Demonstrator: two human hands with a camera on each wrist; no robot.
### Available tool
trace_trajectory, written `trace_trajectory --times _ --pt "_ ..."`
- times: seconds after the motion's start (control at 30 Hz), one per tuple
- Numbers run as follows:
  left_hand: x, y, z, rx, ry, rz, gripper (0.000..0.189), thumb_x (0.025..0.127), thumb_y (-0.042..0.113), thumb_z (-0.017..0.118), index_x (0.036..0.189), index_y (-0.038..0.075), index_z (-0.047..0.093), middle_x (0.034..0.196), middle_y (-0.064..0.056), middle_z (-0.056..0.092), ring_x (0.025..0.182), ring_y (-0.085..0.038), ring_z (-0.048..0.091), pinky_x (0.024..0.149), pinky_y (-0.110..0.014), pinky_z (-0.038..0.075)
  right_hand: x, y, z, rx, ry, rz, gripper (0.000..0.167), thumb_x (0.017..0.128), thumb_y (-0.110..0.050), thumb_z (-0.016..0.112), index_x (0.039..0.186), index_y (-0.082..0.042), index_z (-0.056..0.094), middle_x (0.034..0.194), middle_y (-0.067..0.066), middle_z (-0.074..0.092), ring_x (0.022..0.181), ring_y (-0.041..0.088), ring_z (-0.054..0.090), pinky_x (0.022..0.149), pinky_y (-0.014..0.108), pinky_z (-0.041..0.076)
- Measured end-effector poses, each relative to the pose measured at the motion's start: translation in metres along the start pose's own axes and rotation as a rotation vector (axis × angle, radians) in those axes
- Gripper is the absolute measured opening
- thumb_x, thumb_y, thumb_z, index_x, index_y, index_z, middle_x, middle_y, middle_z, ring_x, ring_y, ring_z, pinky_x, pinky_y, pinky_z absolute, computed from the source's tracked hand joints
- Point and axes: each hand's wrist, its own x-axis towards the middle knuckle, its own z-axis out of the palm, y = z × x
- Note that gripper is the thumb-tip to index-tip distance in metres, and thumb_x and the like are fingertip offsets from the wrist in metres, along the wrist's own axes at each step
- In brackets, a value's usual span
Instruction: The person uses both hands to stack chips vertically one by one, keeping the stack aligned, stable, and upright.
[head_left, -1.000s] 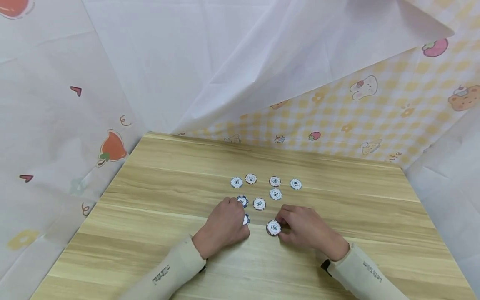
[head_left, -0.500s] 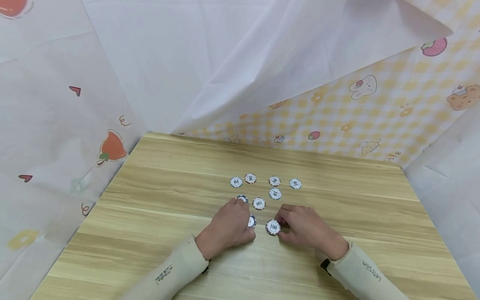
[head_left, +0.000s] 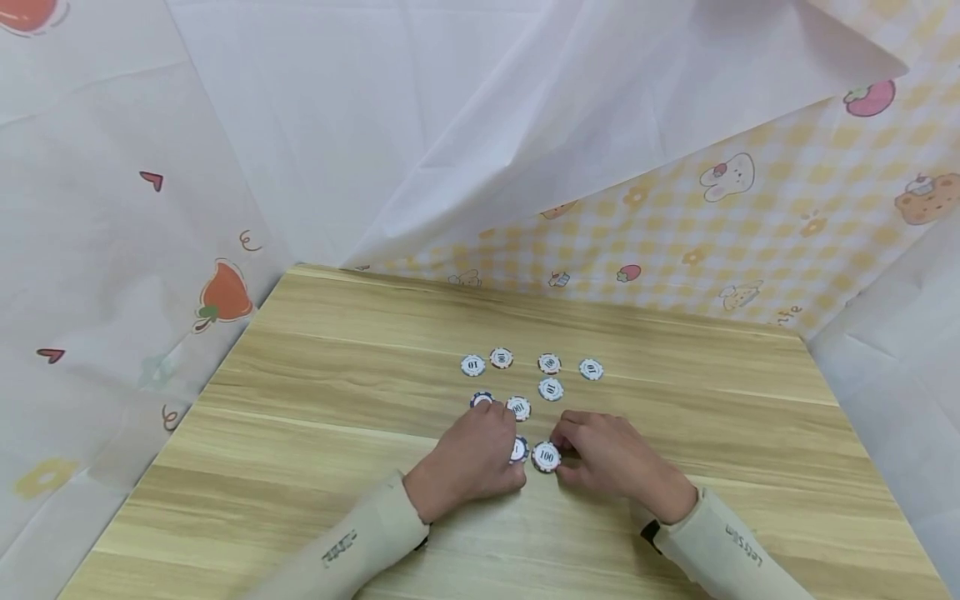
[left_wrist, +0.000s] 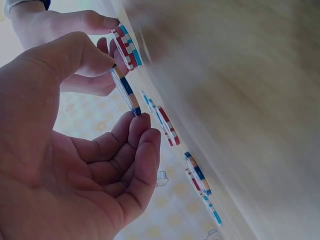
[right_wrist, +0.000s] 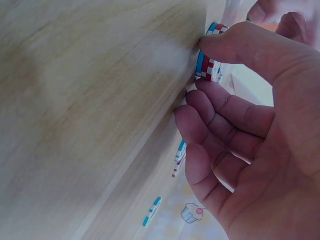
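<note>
My left hand (head_left: 476,454) pinches a blue-edged poker chip (left_wrist: 126,91) marked 1 between thumb and fingertips. In the left wrist view that chip is raised off the tabletop. Close to its right is a short stack of poker chips (head_left: 546,457), a white 100 face on top. Seen from the side in the right wrist view, the stack has a light blue chip (right_wrist: 200,63) at the bottom and red-edged ones above. Thumb and fingers of my right hand (head_left: 611,450) grip this stack by its right side, down at the table.
Beyond the hands, loose chips lie flat on the wooden table (head_left: 300,375): a blue-edged one (head_left: 481,399) partly behind the left fingers, a 100 chip (head_left: 517,408), a 10 chip (head_left: 551,389) and several in a back row. Patterned cloth (head_left: 675,233) borders the table's far edge.
My left hand has moved right with the blue-edged chip, bringing it right beside the stack. The right hand and its stack have stayed in place.
</note>
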Motion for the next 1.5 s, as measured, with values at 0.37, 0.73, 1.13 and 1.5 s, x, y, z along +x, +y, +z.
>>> trace_trajectory --times 0.37,0.73,1.13,1.5 --pt "0.006 0.012 -0.001 0.026 0.013 0.062 0.037 0.085 0.036 0.075 0.097 0.001 0.069 0.088 -0.007 0.066 0.087 -0.020 0.064 0.088 -0.034 0.055 -0.001 0.001 0.001 0.001 -0.002 -0.001 0.020 0.086 -0.023 0.090 0.101 -0.020 0.077 0.096 -0.013 0.067 0.078 0.003 0.055 0.067 0.033 0.051" --pt "0.016 0.020 0.000 0.083 -0.015 0.089 0.033 0.089 0.040 0.075 0.092 0.007 0.069 0.086 -0.002 0.065 0.086 -0.016 0.059 0.088 -0.030 0.052 -0.002 -0.001 0.001 -0.005 0.000 -0.007 0.020 0.086 -0.022 0.090 0.101 -0.019 0.076 0.095 -0.012 0.067 0.079 0.003 0.056 0.068 0.033 0.053" --pt "0.023 0.025 0.010 0.082 -0.028 0.083 0.032 0.092 0.039 0.074 0.097 0.008 0.070 0.088 -0.002 0.064 0.084 -0.016 0.058 0.083 -0.029 0.052 0.000 0.000 0.001 -0.001 0.001 -0.010 0.020 0.085 -0.020 0.089 0.100 -0.019 0.075 0.094 -0.012 0.067 0.079 0.004 0.058 0.067 0.034 0.053" --pt "0.024 0.027 0.010 0.105 -0.003 0.091 0.030 0.091 0.038 0.075 0.095 0.008 0.071 0.088 -0.002 0.065 0.082 -0.016 0.058 0.078 -0.027 0.051 0.001 -0.001 0.000 -0.004 0.011 -0.027 0.019 0.084 -0.017 0.087 0.096 -0.018 0.073 0.091 -0.011 0.064 0.076 0.005 0.055 0.064 0.032 0.051"
